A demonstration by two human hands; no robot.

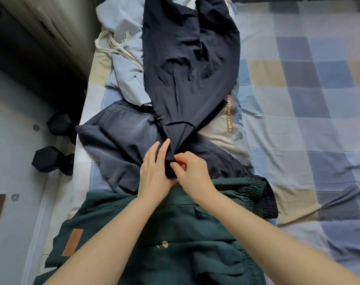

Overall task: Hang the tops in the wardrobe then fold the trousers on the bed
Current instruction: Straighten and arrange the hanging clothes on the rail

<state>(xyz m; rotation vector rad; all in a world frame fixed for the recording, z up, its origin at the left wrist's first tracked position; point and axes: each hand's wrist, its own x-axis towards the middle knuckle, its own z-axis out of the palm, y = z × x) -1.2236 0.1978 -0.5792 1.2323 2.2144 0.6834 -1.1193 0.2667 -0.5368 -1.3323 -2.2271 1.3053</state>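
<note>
A dark navy garment (187, 64) lies stretched along the bed, narrowing to a bunched end near me. My left hand (154, 171) lies against that bunched end with its fingers straight along the cloth. My right hand (190, 171) pinches the same end with curled fingers. Under it lies a grey-blue garment (121, 145). A dark green garment (175, 233) with an orange patch and an elastic waistband lies nearest me. A light blue garment (123, 42) with a white drawstring sits at the far left of the bed.
The bed carries a blue, beige and purple checked sheet (298, 99). A beige garment (216, 130) with an orange printed strip shows under the navy one. Two black dumbbells (51, 159) lie on the floor to the left. A dark wardrobe (31, 38) stands at upper left.
</note>
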